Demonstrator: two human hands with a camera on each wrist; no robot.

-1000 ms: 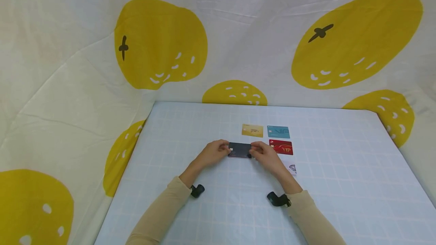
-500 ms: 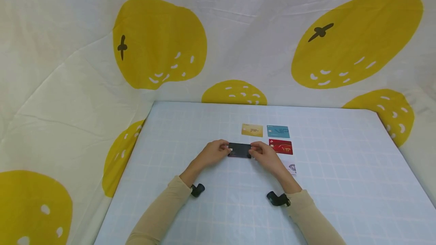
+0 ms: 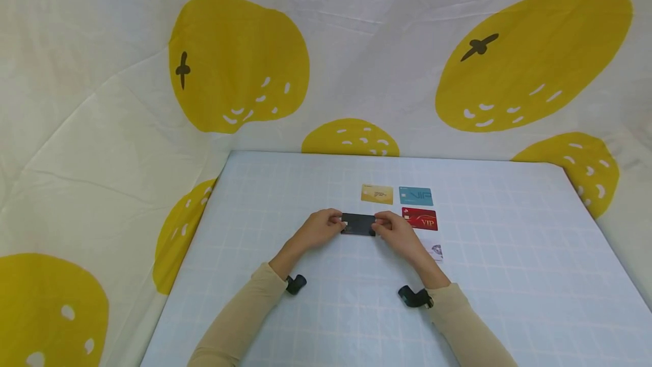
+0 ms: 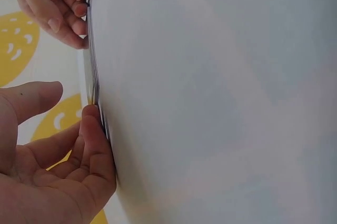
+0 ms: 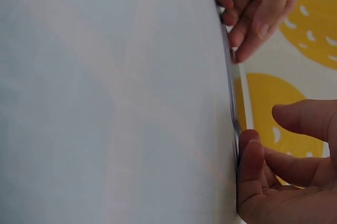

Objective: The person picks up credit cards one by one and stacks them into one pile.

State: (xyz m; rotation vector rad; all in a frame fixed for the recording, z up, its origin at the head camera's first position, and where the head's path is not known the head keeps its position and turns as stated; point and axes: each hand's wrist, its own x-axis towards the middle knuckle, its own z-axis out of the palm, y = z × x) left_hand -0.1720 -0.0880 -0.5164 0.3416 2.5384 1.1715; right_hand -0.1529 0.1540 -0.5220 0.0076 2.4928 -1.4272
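A small stack of plastic cards with a black card [image 3: 359, 224] on top is held between both hands in the head view. My left hand [image 3: 318, 228] has its fingertips at the left end of the stack, and my right hand [image 3: 399, 234] does the same at the right end. In the left wrist view, curled fingers [image 4: 97, 145] touch the edge while the thumb stands apart from them. The right wrist view shows likewise curled fingers [image 5: 250, 166] against the opposite end. Thin layered edges of the stack [image 4: 93, 61] show close to the table.
A gold card [image 3: 377, 193] and a teal card [image 3: 416, 196] lie side by side beyond the hands. By the right hand is a red card [image 3: 420, 219]. The right hand partly covers a white card [image 3: 436, 251]. A pale checked cloth [image 3: 509, 299] covers the table.
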